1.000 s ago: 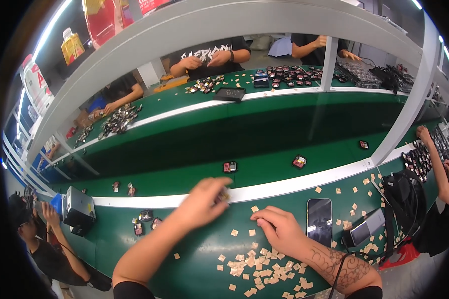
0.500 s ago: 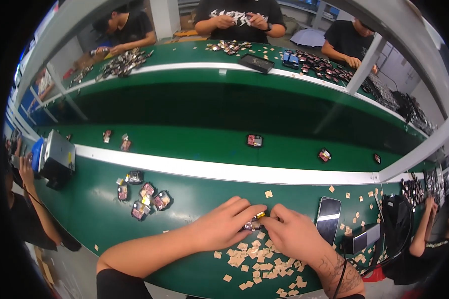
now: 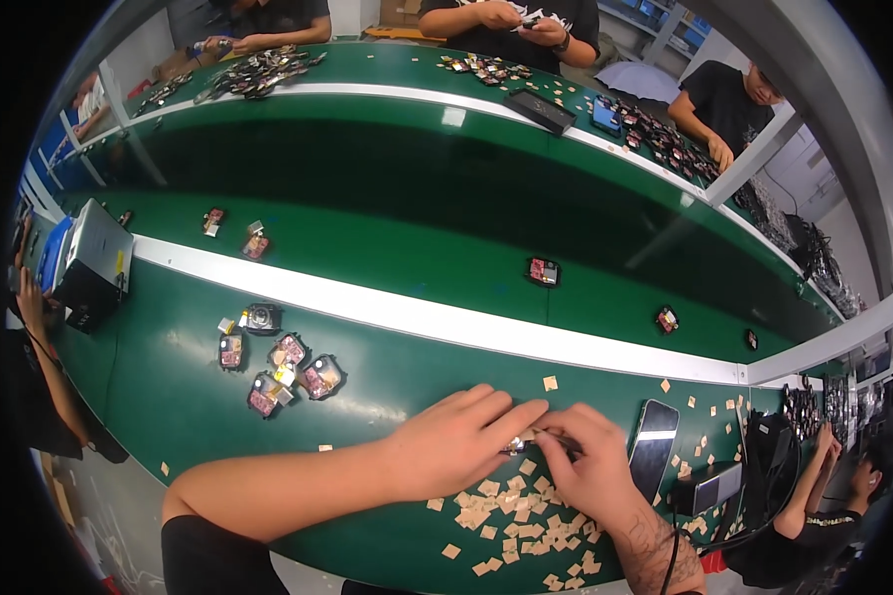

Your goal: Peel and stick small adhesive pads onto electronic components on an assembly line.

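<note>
My left hand (image 3: pixel 471 436) is closed around a small electronic module (image 3: pixel 515 446), its metallic edge showing between the fingers. From the other side my right hand (image 3: pixel 587 458) reaches in, thumb and forefinger pinched at the module's edge. What that pinch holds, if anything, is hidden by the fingers. Below both hands lies a loose heap of small tan square pads (image 3: pixel 511 516) on the green table (image 3: pixel 367 540). To the left sits a cluster of several dark-cased modules with reddish boards (image 3: pixel 320 377). A phone (image 3: pixel 654 448) lies just beyond my right hand.
Right of the phone stands a small dark box-shaped device (image 3: pixel 709 488) with cables. A white rail (image 3: pixel 417 315) borders a green strip carrying several modules (image 3: pixel 543 271). At the left end is a black and silver box (image 3: pixel 96 268). Co-workers sit across and at both sides.
The view has tilted and shifted, so the far table sits higher. My right fingers have changed their pose at the module, and the yellow part seen there before is now hidden.
</note>
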The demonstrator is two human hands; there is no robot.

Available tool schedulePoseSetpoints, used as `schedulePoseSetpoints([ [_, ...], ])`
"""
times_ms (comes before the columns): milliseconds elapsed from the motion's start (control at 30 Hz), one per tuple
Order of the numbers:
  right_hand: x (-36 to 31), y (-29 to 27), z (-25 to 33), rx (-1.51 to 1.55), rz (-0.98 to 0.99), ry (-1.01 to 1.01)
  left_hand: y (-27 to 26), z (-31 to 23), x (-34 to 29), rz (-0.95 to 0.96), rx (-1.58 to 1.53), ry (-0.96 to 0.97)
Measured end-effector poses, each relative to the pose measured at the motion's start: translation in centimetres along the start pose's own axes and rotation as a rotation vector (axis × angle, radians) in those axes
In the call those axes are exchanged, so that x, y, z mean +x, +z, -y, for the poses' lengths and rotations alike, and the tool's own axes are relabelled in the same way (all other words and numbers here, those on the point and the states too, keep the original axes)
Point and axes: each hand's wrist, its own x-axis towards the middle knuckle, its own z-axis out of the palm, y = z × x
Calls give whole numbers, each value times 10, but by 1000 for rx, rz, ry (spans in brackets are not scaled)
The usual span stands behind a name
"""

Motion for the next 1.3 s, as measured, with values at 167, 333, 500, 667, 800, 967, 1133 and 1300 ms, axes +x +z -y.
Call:
schedulePoseSetpoints([
  [167, 6, -10, 2, -29, 25, -84, -1, 3, 1, 28, -41, -33],
  [333, 8, -8, -8, -59, 94, -155, -5, 4, 1, 34, -76, -15],
  [500, 4, -6, -9, 182, 124, 19, -6, 6, -1, 86, -65, 17],
  [667, 4, -3, -8, 159, 76, -58, -6, 6, -2, 79, -30, 35],
  [800, 4, -5, -8, 182, 107, -34, -5, 6, -2, 56, 9, 83],
  [967, 9, -19, -16, 206, 214, -19, -6, 5, -2, 22, 71, 122],
  [1133, 3, -11, -7, 89, 131, -114, -4, 6, -3, 48, 111, 114],
  [1300, -1, 1, 2, -130, 62, -182, -5, 5, -4, 56, 155, 123],
])
